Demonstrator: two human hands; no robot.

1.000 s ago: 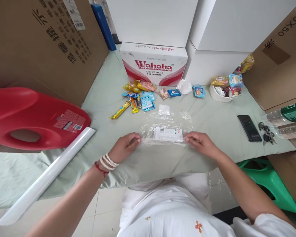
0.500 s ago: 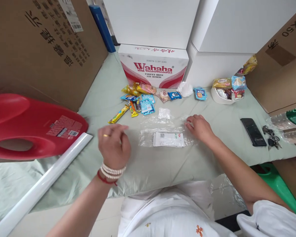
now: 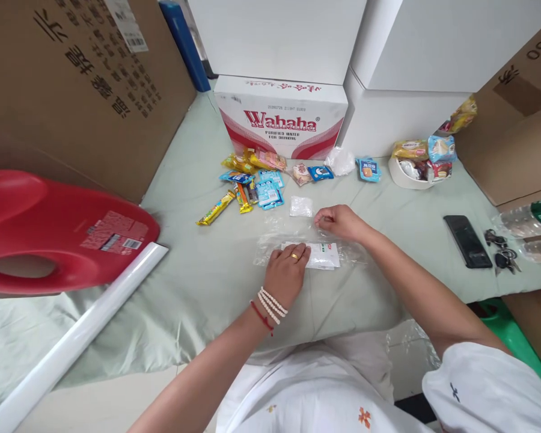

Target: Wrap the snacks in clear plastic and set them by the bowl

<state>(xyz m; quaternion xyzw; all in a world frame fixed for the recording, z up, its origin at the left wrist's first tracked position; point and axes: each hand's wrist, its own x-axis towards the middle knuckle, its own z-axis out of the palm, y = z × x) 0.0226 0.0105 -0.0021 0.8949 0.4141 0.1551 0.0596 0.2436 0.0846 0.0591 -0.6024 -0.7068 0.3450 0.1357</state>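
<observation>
My left hand, with a ring and beaded bracelets, lies with its fingers flat on the white sachets. These rest on a clear plastic bag spread over the cloth, and my palm and fingers cover their left part. Just above and to the right, my right hand is closed in a pinch at the upper edge of the clear plastic. A small white packet sits beyond the bag, a little left of my right fingertips.
Several snack packs lie before the Wahaha box. To the right are a white bowl of snacks, a phone, keys and plastic bottles. On the left stand a red jug and a white tube.
My left hand has moved right and come down onto the white sachets. My right hand has shifted left along the plastic, and its fingers have closed.
</observation>
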